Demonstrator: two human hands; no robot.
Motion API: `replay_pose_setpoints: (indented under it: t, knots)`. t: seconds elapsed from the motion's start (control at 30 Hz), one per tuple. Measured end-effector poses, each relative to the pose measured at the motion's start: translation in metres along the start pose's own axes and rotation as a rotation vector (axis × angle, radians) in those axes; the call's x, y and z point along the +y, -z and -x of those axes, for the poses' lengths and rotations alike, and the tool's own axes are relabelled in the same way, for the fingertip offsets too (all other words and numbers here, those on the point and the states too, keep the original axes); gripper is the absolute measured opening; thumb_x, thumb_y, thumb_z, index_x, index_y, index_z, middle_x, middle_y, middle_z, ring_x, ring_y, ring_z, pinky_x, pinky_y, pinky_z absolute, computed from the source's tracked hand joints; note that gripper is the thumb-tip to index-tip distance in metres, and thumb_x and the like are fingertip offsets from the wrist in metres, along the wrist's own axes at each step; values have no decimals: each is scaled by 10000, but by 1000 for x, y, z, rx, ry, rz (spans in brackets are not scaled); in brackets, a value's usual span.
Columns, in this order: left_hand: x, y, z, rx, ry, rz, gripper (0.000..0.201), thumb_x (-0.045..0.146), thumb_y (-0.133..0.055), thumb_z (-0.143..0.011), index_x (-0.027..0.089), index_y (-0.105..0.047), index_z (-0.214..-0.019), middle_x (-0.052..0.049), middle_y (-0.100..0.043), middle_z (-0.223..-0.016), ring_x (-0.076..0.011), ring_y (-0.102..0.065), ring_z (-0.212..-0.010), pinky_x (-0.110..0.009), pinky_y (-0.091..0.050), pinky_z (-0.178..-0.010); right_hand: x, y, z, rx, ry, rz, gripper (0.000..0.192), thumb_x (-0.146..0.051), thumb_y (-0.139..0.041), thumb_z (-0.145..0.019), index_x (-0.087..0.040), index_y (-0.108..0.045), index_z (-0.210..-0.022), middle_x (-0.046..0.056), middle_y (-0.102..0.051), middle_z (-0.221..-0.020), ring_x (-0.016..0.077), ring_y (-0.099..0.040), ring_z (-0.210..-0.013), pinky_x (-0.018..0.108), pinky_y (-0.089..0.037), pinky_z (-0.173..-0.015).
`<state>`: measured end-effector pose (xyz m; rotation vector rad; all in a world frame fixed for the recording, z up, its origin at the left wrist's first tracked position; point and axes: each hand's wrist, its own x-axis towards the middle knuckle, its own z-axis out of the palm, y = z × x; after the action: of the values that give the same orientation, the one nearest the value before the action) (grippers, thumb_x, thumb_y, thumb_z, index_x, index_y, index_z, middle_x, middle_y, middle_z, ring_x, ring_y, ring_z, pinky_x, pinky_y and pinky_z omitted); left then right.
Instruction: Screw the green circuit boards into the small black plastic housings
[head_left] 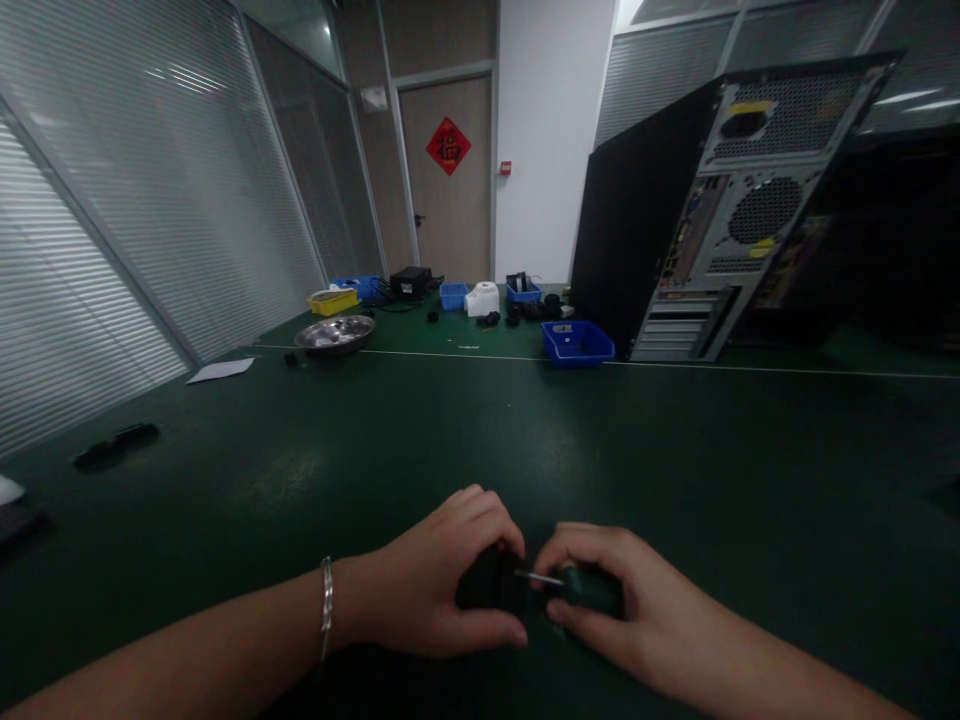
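My left hand (442,575), with a bracelet (327,605) at the wrist, is closed around a small black block-like part (491,580) low over the green table. What kind of part it is, I cannot make out. My right hand (615,595) grips a screwdriver (592,588) by its dark green handle. The thin metal shaft points left and its end meets the right side of the black part. The very tip is hidden.
The green table (420,430) carries a steel bowl (335,335), a blue bin (577,343), a yellow tray (333,302) and a white device (482,299) farther back. A large black computer tower (645,200) stands right. Dark objects (116,447) lie left.
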<state>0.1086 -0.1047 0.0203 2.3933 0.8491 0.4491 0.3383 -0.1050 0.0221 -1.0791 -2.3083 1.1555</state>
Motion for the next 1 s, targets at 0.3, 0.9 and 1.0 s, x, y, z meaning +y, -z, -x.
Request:
replay_pose_setpoints:
  t: [0.3, 0.9, 1.0]
  knots:
    - [-7, 0, 1, 196, 172, 248, 396, 275, -708, -800, 180, -532, -1141, -56, -577, -1064, -182, -540, -965, -323, -455, -862, -7, 14, 7, -159, -42, 77, 371, -149, -669, -757, -260, -648, -1110, 21, -658, -1078, 218, -605, -987, 337, -449, -872]
    - [-3, -8, 0, 176, 156, 337, 424, 277, -735, -780, 158, -494, -1109, -42, -672, -923, -172, -651, -862, -312, -485, -792, 8, -10, 1, 251, 167, -74, 142, -134, -578, -848, -212, -560, -966, -21, -543, -743, 156, -581, -720, 239, -474, -641]
    - [-1, -10, 1, 142, 138, 358, 433, 277, -738, -778, 162, -498, -1119, -52, -681, -951, -177, -658, -877, -311, -487, -799, 5, -13, 3, 224, 171, -47, 152, -130, -569, -846, -215, -558, -971, -17, -543, -755, 156, -583, -710, 243, -474, -637]
